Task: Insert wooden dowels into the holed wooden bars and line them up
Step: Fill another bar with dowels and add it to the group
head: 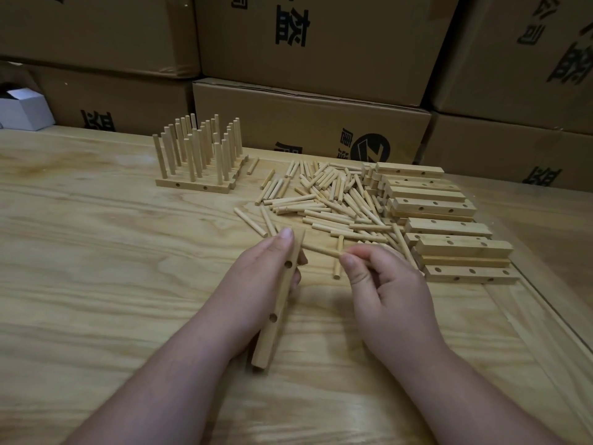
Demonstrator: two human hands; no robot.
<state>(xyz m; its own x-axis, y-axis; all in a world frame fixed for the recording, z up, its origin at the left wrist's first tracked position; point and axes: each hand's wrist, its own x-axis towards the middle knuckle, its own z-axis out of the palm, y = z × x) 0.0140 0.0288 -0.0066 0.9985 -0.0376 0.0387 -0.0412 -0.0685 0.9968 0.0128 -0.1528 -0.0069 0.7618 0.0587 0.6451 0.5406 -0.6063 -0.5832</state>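
Left hand [256,277] grips the stiff holed bar [278,303]; beside it, right hand [378,277] pinches a light dowel [321,251] endwise.

This looks like a storeroom or small packing workshop. Large brown cardboard cartons [314,43] printed with bold black characters are stacked in rows right behind the wooden tabletop [112,252], filling the whole background. On the tabletop, in front of the cartons, lie a loose heap of wooden dowels [327,200], stacked holed wooden bars [442,220] and finished bars standing with dowels [199,155]. A small white box [24,112] sits at the cartons' left end.
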